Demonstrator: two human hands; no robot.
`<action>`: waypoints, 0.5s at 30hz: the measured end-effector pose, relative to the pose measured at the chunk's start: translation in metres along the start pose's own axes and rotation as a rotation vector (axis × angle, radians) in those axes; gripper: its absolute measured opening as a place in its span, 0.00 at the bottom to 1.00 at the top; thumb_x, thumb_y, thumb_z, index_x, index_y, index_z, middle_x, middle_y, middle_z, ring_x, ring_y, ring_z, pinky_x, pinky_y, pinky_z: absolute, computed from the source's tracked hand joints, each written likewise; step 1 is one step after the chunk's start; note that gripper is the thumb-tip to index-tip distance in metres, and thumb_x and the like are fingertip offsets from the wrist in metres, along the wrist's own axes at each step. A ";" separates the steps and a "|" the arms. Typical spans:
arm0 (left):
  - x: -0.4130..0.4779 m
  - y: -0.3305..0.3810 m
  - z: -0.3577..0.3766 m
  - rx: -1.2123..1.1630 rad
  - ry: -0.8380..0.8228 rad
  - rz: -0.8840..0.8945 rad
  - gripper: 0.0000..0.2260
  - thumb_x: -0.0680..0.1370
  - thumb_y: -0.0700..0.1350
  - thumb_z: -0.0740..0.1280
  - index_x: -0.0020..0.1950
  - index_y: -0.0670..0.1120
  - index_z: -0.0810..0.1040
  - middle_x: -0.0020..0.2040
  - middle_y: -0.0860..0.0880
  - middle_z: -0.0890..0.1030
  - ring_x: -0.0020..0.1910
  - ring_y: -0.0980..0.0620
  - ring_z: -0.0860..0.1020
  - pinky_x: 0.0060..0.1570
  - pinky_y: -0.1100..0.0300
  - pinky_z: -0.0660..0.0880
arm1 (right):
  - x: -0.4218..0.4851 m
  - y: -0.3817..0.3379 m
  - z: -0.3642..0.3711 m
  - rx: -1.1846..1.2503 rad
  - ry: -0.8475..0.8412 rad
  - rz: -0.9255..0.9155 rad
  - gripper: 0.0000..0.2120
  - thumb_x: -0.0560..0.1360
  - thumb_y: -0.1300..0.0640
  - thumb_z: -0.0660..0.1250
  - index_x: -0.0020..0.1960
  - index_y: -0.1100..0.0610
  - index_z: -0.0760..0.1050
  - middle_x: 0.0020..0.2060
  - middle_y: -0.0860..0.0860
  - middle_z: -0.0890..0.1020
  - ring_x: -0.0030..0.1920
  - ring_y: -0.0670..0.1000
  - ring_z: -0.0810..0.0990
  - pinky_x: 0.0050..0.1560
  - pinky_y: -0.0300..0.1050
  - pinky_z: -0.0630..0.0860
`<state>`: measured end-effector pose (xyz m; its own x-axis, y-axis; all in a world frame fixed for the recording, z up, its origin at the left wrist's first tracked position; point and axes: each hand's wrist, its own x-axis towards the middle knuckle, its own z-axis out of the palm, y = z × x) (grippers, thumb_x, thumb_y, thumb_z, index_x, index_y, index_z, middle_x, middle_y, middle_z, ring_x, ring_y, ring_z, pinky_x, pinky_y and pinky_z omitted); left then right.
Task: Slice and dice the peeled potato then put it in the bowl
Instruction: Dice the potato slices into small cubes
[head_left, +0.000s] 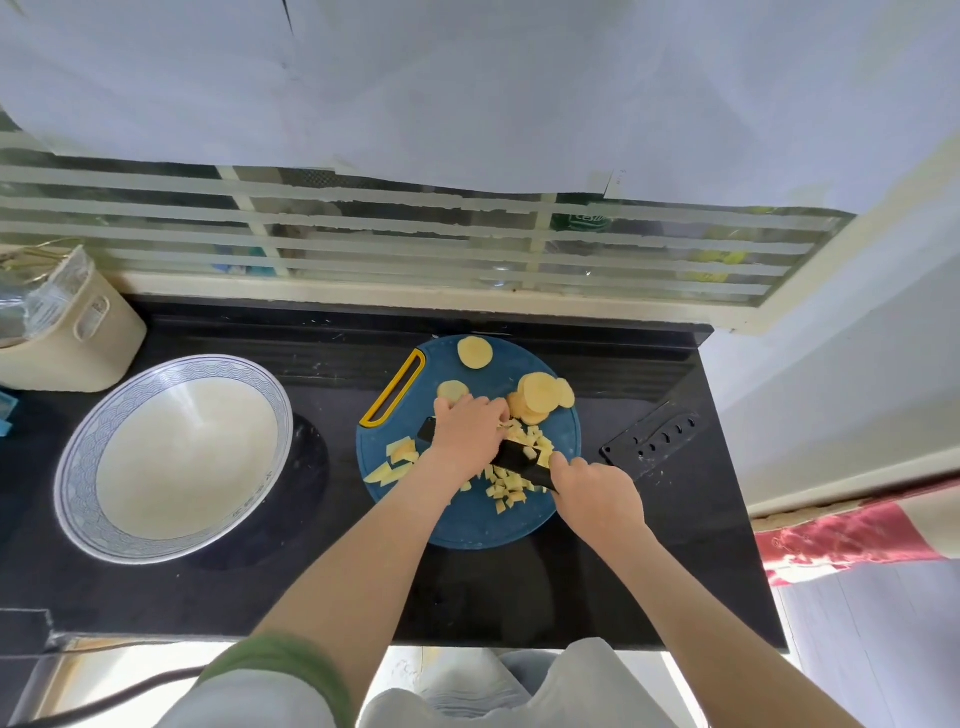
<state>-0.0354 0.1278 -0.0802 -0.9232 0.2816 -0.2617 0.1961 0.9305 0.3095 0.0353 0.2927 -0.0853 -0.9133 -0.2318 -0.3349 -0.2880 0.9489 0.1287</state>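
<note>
Leaning over a black counter (519, 597), the person was cutting potato on a round blue cutting board (483, 525) with a yellow handle slot. The right hand (597, 491) was wrapped around the handle of a black knife (519, 458), whose blade ran leftward across the board, its tip showing just past the left hand (467, 431). That hand lay knuckles up over the blade, fingers bent down toward the potato by the stack; its fingertips were hidden, so whether it pinched the pieces or only pressed on them could not be told. Round potato slices (543, 397) sat stacked at the far right of the board, with two single slices lying apart from them. Diced potato (511, 486) was scattered around the blade toward the near side, and a few potato strips (397, 457) lay at the left edge. The bowl (171, 452), white with a blue patterned rim, stood on the counter well to the left of the board. A black knife sheath (655, 440) with holes lay to the right of the board, and a beige container (72, 338) stood at the far left below the window (415, 234).
</note>
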 end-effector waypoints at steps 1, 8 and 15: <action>0.000 0.000 0.001 -0.018 0.017 -0.013 0.09 0.81 0.48 0.59 0.61 0.53 0.73 0.57 0.53 0.78 0.59 0.50 0.70 0.55 0.51 0.59 | 0.000 0.001 0.001 0.001 0.005 0.003 0.07 0.81 0.53 0.57 0.56 0.56 0.67 0.38 0.49 0.73 0.34 0.50 0.77 0.34 0.44 0.75; -0.010 0.019 0.000 -0.237 -0.109 0.180 0.07 0.80 0.48 0.59 0.50 0.52 0.77 0.45 0.57 0.77 0.52 0.53 0.71 0.59 0.50 0.60 | 0.000 0.005 0.002 -0.016 0.010 -0.013 0.07 0.81 0.55 0.56 0.57 0.57 0.67 0.37 0.50 0.72 0.32 0.50 0.74 0.34 0.44 0.74; 0.003 0.016 0.000 -0.052 -0.182 0.120 0.14 0.82 0.47 0.54 0.59 0.57 0.78 0.56 0.53 0.77 0.60 0.49 0.68 0.54 0.50 0.57 | 0.000 0.004 0.002 -0.026 -0.006 -0.029 0.07 0.82 0.55 0.56 0.57 0.57 0.67 0.38 0.50 0.73 0.34 0.51 0.77 0.32 0.43 0.70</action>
<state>-0.0353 0.1434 -0.0760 -0.8186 0.4314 -0.3792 0.2790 0.8757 0.3940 0.0345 0.2973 -0.0864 -0.9026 -0.2576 -0.3448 -0.3217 0.9360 0.1428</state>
